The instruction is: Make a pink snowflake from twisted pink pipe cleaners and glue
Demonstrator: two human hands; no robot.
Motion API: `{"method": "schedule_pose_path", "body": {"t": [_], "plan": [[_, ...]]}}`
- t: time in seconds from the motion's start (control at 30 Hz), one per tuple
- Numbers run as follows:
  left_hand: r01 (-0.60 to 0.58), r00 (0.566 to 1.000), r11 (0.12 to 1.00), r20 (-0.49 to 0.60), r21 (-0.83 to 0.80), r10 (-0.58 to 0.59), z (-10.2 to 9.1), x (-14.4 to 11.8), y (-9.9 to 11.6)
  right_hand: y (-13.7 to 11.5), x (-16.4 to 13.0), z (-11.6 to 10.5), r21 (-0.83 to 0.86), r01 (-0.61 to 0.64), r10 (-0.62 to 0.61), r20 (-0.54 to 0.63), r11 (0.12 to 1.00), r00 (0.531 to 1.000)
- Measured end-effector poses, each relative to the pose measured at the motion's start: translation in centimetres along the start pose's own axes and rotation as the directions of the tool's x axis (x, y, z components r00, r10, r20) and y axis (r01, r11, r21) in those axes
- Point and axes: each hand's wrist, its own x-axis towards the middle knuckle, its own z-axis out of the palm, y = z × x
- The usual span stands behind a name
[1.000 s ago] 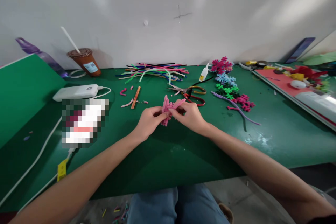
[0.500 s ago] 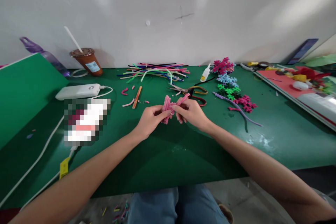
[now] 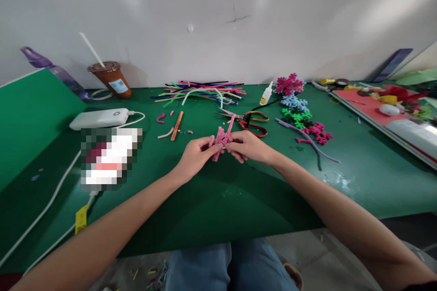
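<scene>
**Pink chenille piece pinched between both hands**

Pink fuzzy pipe-cleaner piece (image 3: 221, 140) sits above the green table (image 3: 211, 200), nipped from either side. The left hand (image 3: 196, 157) closes its fingertips on one edge; the right hand (image 3: 249, 146) pinches the other, a strand poking up past its fingers. Scissors (image 3: 251, 120) lie just beyond the right fingers.

Two bare forearms, no sleeves, left hand (image 3: 194, 157), right hand (image 3: 251, 147), no rings, blue jeans (image 3: 228, 266) on lap
</scene>
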Motion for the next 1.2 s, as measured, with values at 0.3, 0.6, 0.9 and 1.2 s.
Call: {"method": "schedule_pose_path", "body": {"t": [0.3,0.6,0.9,1.2], "plan": [[0.021,1.0,1.0,0.004,-0.001,-0.021,0.1,0.2,0.0,0.3,-0.2,0.3,-0.482,-0.013,-0.086,-0.183,0.876,0.979],[-0.052,0.994,0.973,-0.083,0.225,0.072,0.3,-0.3,0.0,0.8,-0.2,1.6,-0.643,-0.024,-0.107,-0.165,0.766,0.98],[-0.083,0.987,0.957,-0.113,0.277,0.118,-0.1,-0.2,0.2,-0.2,-0.5,1.0,-0.588,-0.05,-0.115,-0.24,0.808,0.964],[-0.066,0.992,0.964,-0.091,0.256,0.092,0.5,-0.4,-0.4,0.6,-0.1,2.0,-0.747,-0.073,0.026,-0.074,0.661,0.997]]}}
